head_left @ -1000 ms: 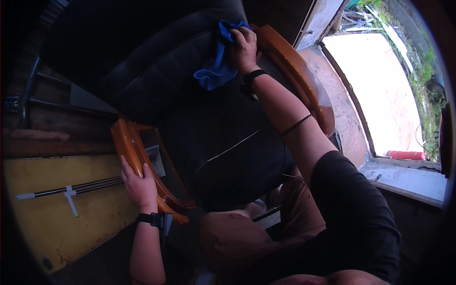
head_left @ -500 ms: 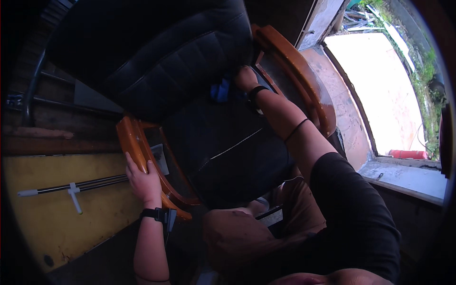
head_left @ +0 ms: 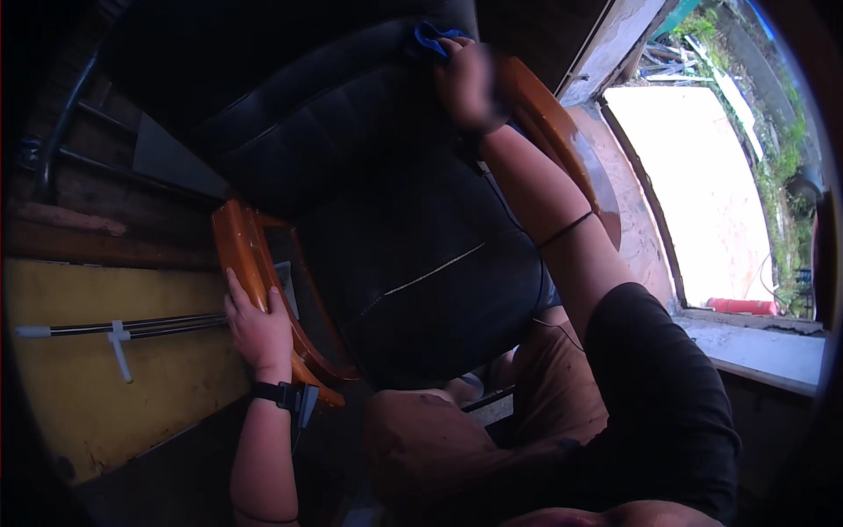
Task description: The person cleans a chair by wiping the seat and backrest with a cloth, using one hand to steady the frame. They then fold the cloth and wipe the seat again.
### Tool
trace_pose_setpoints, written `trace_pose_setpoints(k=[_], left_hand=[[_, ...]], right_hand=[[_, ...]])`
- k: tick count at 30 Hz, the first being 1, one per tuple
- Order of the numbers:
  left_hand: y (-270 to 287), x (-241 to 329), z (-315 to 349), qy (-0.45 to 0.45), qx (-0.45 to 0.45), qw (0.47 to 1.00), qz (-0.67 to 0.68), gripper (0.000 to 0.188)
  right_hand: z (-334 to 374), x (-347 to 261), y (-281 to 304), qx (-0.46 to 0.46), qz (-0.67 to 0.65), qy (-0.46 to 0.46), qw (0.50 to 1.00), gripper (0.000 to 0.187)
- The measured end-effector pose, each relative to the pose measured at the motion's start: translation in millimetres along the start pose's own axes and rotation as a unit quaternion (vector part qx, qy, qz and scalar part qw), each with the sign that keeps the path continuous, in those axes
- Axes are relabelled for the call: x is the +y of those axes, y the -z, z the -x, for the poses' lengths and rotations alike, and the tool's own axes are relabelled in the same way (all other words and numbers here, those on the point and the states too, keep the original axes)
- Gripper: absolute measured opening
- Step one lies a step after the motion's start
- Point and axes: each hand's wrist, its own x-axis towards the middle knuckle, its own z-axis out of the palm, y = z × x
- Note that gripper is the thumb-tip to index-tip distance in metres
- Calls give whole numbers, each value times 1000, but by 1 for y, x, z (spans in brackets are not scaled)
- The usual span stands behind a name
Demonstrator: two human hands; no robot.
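Note:
In front of me stands a black padded armchair [head_left: 413,255] with a pale stitched line across its seat. Its left wooden armrest [head_left: 239,241] is orange-brown and glossy, and my left hand [head_left: 261,321] grips it with fingers wrapped over the top. My right hand [head_left: 467,83] is up at the right side of the backrest [head_left: 325,114], closed on a blue cloth [head_left: 430,39] that touches the black cover. Part of that hand is blurred. The right wooden armrest [head_left: 553,123] lies just beside my right wrist.
A yellow board [head_left: 158,378] lies at the left, with a thin metal rod with white fittings [head_left: 118,329] on it. A dark metal tube frame [head_left: 61,140] stands at the far left. At the right, a doorway opens on a bright white slab [head_left: 694,184] and a red cylinder [head_left: 742,306].
My right hand has moved up with the blue cloth, from the back of the seat to higher on the backrest. My left hand keeps its hold on the armrest.

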Motion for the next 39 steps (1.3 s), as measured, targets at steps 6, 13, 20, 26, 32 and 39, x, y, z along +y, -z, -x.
trace_pose_setpoints(k=[6,13,20,26,32,39], left_hand=[[-6,-9,-5,-34,29,999,26,75],[-1,0,2,-11,16,999,36,76],[5,5,4,9,-19,998,56,75],[5,5,0,-21,-12,999,25,77],[5,-2,2,8,-7,1000,29,77],[3,7,2,-17,10,1000,15,77]], right_hand=[[125,9,-3,-308,8,-97,947,29],[95,-50,6,-162,-100,-259,947,28],[-41,-59,-24,14,-80,-16,997,31],[89,-65,-56,-74,-40,44,995,37],[117,-65,-36,-280,-59,39,957,33],[96,-71,-24,-408,24,-46,911,28]])
